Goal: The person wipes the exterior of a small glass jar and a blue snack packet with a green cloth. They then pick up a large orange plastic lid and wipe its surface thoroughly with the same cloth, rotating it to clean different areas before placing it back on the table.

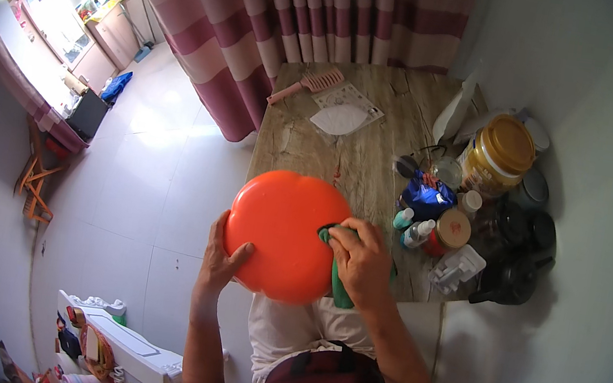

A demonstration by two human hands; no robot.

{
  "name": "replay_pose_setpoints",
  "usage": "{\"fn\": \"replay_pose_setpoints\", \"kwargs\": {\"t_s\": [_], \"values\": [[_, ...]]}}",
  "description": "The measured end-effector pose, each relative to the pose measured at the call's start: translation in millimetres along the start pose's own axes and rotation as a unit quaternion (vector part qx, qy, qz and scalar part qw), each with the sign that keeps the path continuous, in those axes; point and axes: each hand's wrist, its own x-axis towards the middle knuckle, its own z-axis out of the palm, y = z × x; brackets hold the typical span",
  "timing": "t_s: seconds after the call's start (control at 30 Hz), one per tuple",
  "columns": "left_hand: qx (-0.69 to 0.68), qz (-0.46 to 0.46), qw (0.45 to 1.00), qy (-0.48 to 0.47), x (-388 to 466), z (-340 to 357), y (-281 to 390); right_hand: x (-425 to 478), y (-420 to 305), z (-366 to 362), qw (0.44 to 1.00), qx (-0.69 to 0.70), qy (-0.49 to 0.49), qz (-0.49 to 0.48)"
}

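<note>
An orange plastic object [285, 236] with a rounded, lobed outline, like a pumpkin, is held up in front of my lap at the table's near edge. My left hand [226, 254] grips its left rim, thumb over the smooth face and fingers around the edge. Pinched in the fingers of my right hand [359, 259] is a green cloth [341, 286], touching the right side of the orange face. Part of the cloth hangs below that hand. The underside of the orange object is hidden.
On the wood-grain table [290, 141] lie a pink comb [304, 85] and a white oval item [339, 119]. Along the right stand a gold-lidded tub [500, 149], a blue packet [427, 198], a spray bottle [418, 234], a red jar [451, 231] and a black kettle [510, 281] near the wall.
</note>
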Motion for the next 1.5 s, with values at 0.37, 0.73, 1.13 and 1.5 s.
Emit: {"fn": "replay_pose_setpoints", "kwargs": {"t_s": [0.37,0.73,1.13,1.5], "values": [[0.015,0.007,0.999,0.036,-3,5,4,15,5,8,0.998,-0.038,-0.032,-0.04],[-0.013,-0.006,1.0,0.016,0,7,-3,60,7,44,0.974,-0.183,-0.087,-0.102],[-0.029,-0.005,0.999,0.034,-3,9,4,-2,-48,19,0.94,-0.158,-0.173,-0.25],[-0.028,-0.009,0.999,0.021,-2,6,7,54,32,15,0.996,0.04,-0.059,-0.046]]}}
